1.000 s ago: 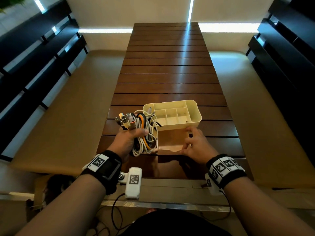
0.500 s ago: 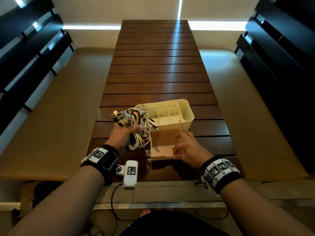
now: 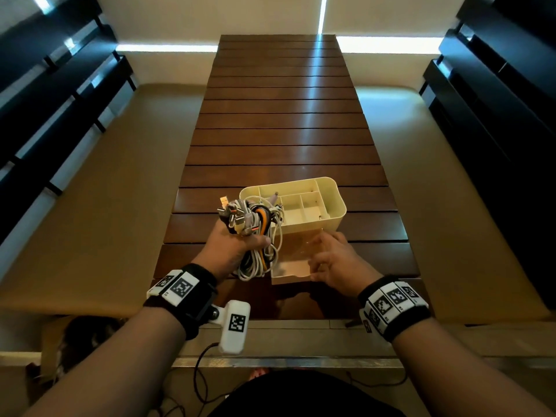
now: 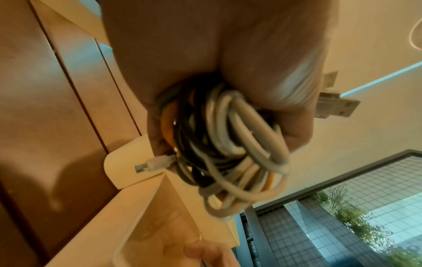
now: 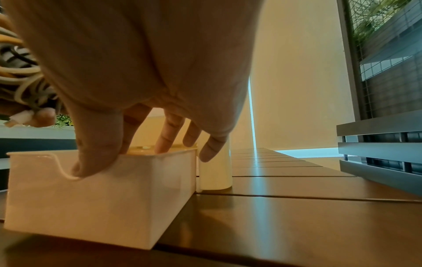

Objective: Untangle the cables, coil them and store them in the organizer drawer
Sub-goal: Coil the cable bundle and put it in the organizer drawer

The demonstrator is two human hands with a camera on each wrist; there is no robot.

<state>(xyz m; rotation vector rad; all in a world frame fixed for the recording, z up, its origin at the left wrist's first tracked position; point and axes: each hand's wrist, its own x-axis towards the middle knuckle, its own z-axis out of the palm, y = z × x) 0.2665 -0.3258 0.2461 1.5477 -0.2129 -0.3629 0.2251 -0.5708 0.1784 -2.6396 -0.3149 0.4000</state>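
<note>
drawer (image 3: 290, 267) interior partly behind right hand (image 3: 334, 264), cable bundle (image 4: 228, 144) middle inside fist

Nothing you could actually read here, no words, brands or numbers anywhere. The only sign-like things are the black-and-white square code markers on your gear: a few on the left wristband (image 3: 177, 288), one on the white camera block (image 3: 235, 325) hanging off it, and a row on the right wristband (image 3: 392, 299). They're patterns, not text. The cables (image 3: 255, 227) and the cream organizer (image 3: 337, 203) show no label from any view.
</note>
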